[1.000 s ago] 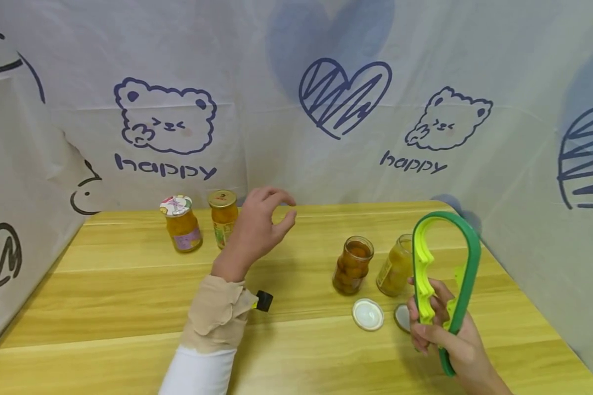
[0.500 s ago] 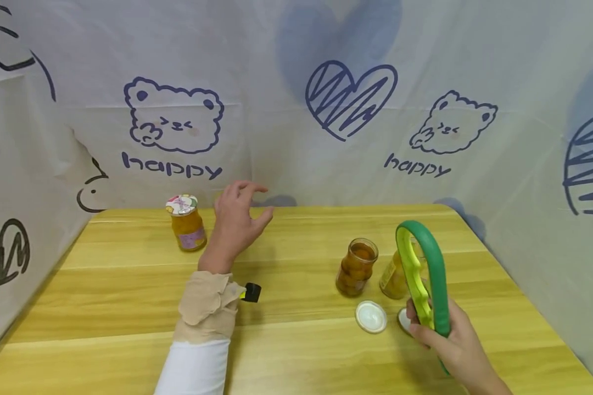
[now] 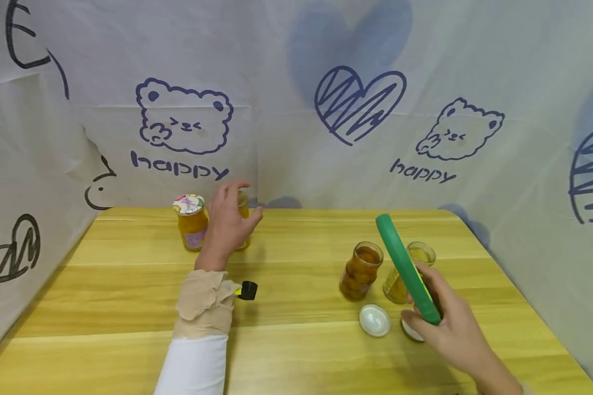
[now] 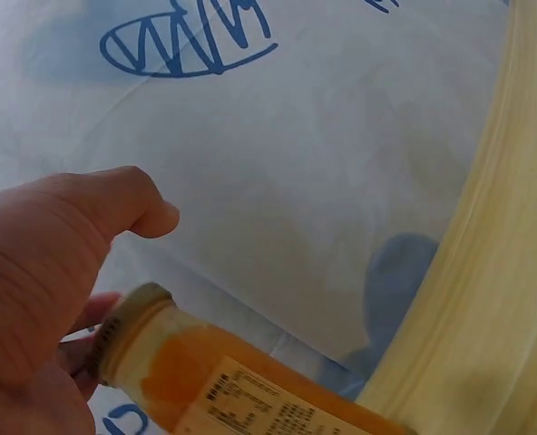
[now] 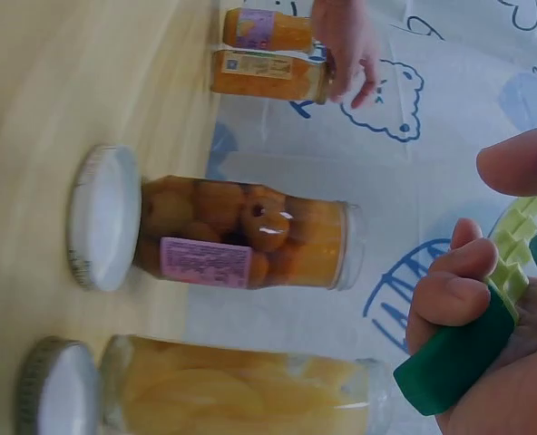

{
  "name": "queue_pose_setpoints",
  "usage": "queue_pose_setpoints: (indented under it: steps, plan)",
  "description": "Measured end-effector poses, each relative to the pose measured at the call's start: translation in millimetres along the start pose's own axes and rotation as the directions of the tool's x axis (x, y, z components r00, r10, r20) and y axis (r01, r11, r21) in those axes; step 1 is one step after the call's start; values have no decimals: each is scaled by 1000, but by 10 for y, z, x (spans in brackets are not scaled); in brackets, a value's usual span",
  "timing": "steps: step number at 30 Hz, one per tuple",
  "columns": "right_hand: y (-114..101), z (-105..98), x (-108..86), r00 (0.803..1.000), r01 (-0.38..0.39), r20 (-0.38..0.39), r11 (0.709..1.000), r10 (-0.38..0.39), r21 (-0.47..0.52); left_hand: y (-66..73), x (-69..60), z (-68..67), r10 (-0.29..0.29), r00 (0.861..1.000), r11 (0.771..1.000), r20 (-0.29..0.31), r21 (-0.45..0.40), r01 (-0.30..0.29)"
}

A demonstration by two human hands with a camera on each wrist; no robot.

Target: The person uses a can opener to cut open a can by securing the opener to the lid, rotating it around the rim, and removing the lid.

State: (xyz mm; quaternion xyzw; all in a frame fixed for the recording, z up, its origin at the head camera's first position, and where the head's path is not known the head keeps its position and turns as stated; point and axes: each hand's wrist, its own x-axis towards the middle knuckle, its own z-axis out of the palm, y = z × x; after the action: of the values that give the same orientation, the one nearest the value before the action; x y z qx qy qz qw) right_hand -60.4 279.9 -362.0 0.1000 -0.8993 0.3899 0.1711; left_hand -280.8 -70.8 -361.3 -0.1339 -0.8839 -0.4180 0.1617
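My left hand (image 3: pixel 224 226) is at the back left of the table, its thumb spread away from its fingers. Beside and partly behind it stands a lidded jar of orange fruit (image 4: pixel 250 390). In the left wrist view, fingers show behind this jar's lid while the thumb stays apart from it. To its left is another closed jar (image 3: pixel 191 227) with a patterned lid and purple label. My right hand (image 3: pixel 454 329) grips a green jar opener (image 3: pixel 404 263), raised in front of an open jar of yellow fruit (image 5: pixel 241 385).
An open jar of dark round fruit (image 3: pixel 359 274) stands left of the yellow-fruit jar. Two lids, one white inside (image 3: pixel 374 320) and one partly behind my right hand (image 3: pixel 413 331), lie in front of them. A printed cloth (image 3: pixel 286 137) hangs behind the wooden table (image 3: pixel 286 356).
My left hand has moved left to the lidded jar, partly covering it. My right hand has turned the jar opener, so its loop now shows edge-on, tilted left.
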Motion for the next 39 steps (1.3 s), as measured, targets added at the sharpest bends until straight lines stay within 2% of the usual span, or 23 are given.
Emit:
queue_pose_setpoints:
  steps: [6, 9, 13, 17, 20, 22, 28, 34, 39]
  plan:
    - [-92, -12, 109, 999, -31, -14, 995, 30, -98, -81, 10, 37, -96, 995, 989, 4, -113, 96]
    - [-123, -9, 157, 1000, -14, -26, 990, 11, -141, -134, 9, 67, -111, 994, 982, -5, -157, 108]
    - [-154, -10, 207, 1000, -16, -20, 982, 13, -190, -208, 15, 126, -135, 990, 964, -52, -237, 119]
    - [-177, -15, 248, 1000, -19, 3, 972, 21, -235, -262, 21, 195, -219, 971, 930, -95, -321, 178]
    - [-185, -8, 270, 1000, -17, 11, 965, 21, -263, -301, 24, 254, -279, 956, 909, -93, -347, 232]
    - [-181, -1, 279, 1000, -12, 9, 963, 15, -270, -339, 21, 296, -300, 950, 905, -83, -340, 256]
    - [-175, 24, 309, 1000, 17, -4, 953, -20, -302, -484, -13, 392, -299, 951, 917, -81, -299, 263]
    - [-186, 35, 355, 999, 50, 6, 940, -51, -337, -564, -39, 413, -281, 956, 920, -89, -309, 242]
    - [-210, 31, 396, 999, 37, 24, 937, -30, -347, -585, -48, 396, -250, 968, 924, -24, -306, 231]
